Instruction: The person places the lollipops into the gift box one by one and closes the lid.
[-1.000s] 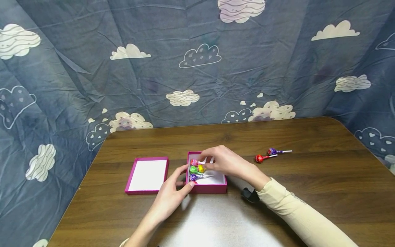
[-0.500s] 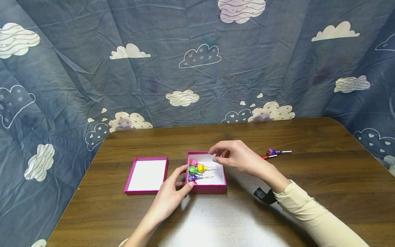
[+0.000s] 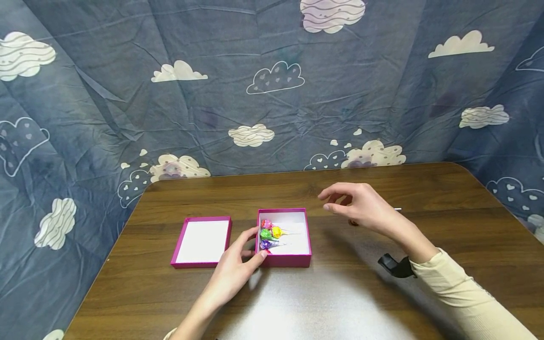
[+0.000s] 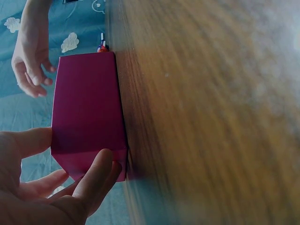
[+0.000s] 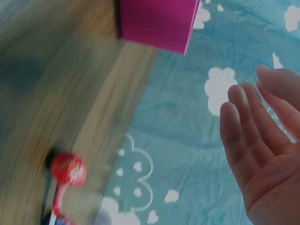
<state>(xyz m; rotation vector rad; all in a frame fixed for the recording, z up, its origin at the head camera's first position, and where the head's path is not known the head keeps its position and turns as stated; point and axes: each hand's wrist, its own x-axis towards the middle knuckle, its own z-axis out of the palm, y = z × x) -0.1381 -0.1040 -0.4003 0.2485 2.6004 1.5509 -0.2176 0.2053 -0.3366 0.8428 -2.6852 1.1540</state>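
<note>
A magenta box (image 3: 285, 260) with a white inside stands on the table. Several wrapped lollipops lie along its left side: a pink one (image 3: 266, 224), a green one (image 3: 265, 234), a yellow one (image 3: 277, 232) and a purple one (image 3: 266, 244). My left hand (image 3: 235, 264) grips the box's left side, thumb at the front corner. Right of the box, my right hand (image 3: 363, 206) hovers above the table with loosely bent fingers, holding nothing. A red lollipop (image 5: 69, 168) shows in the right wrist view; in the head view the right hand mostly hides it.
The magenta lid (image 3: 203, 242), white side up, lies left of the box. Behind the right hand a white stick (image 3: 397, 208) pokes out. A blue cloud-patterned cloth (image 3: 191, 108) hangs behind the table (image 3: 467, 226).
My right hand has left the box and moved right, its fingers empty, now covering the loose lollipops. The left hand has stayed on the box.
</note>
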